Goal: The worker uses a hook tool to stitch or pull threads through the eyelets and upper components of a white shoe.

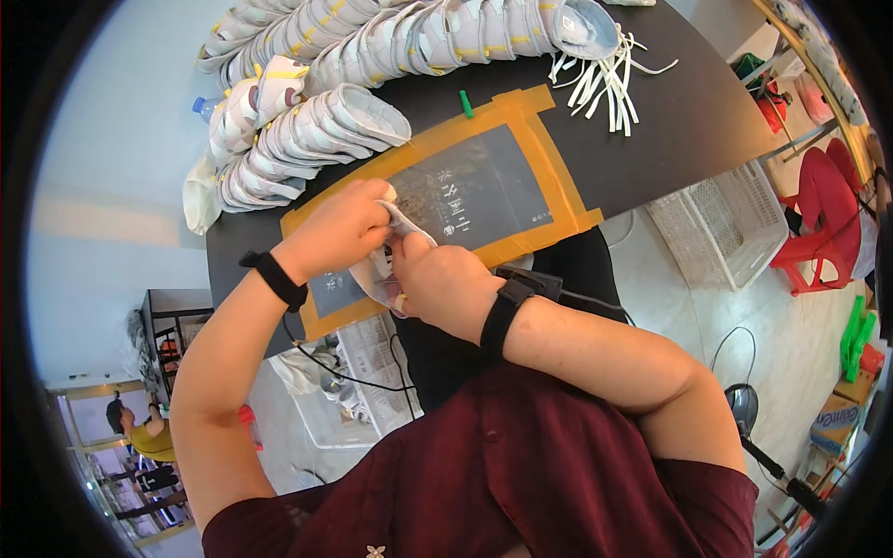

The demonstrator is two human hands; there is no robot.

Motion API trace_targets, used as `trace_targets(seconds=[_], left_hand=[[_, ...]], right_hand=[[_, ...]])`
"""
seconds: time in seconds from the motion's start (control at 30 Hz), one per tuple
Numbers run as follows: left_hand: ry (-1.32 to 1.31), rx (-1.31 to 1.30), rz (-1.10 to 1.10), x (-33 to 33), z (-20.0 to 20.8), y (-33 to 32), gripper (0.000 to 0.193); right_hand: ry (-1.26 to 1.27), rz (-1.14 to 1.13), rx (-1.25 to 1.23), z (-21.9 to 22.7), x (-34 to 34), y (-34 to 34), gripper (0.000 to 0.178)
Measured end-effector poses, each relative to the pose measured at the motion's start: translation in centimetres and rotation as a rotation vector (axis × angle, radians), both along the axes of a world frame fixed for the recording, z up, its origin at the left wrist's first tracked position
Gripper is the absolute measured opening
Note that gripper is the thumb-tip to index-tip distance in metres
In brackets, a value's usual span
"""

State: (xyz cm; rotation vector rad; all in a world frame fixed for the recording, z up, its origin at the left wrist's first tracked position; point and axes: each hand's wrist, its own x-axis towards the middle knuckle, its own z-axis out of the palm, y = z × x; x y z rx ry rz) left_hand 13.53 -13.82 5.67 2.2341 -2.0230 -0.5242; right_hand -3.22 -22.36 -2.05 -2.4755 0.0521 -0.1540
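Observation:
My left hand (337,231) and my right hand (448,286) are close together over the near edge of the table, pinching a pale grey-white shoe upper (370,279) between them. Fingers of both hands are closed on its edge, and they hide much of the piece. Beneath lies a dark printed sheet (502,177) bordered with yellow tape (564,177). Beyond my left hand, a nested row of similar shoe uppers (312,139) rests on the table, and a longer row (433,42) stretches along the far side.
A small green tool (466,104) and a bunch of white strips (609,88) lie on the dark table (679,112). White plastic baskets (716,228) stand to the right and under the table. Black cables (358,377) hang near my lap. A red stool (819,260) is at right.

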Motion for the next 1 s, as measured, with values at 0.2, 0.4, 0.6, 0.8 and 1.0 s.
trace_targets(seconds=[0.2,0.4,0.6,0.8,1.0], left_hand=[[0.053,-0.028,0.024,0.0,0.5,0.3,0.009],[0.025,0.030,-0.009,0.7,0.3,0.1,0.011],[0.022,0.028,0.012,0.5,0.2,0.2,0.012],[0.063,0.013,0.011,0.4,0.1,0.5,0.013],[0.146,-0.052,0.028,0.6,0.0,1.3,0.014]], right_hand=[[-0.030,0.061,-0.044,0.9,-0.2,-0.6,0.052],[-0.094,0.068,-0.017,0.8,-0.2,-1.0,0.059],[-0.097,0.078,-0.081,1.1,-0.5,-1.2,0.065],[0.086,0.071,0.051,1.7,0.4,-1.1,0.066],[0.149,0.090,0.055,1.1,0.9,-0.5,0.065]])
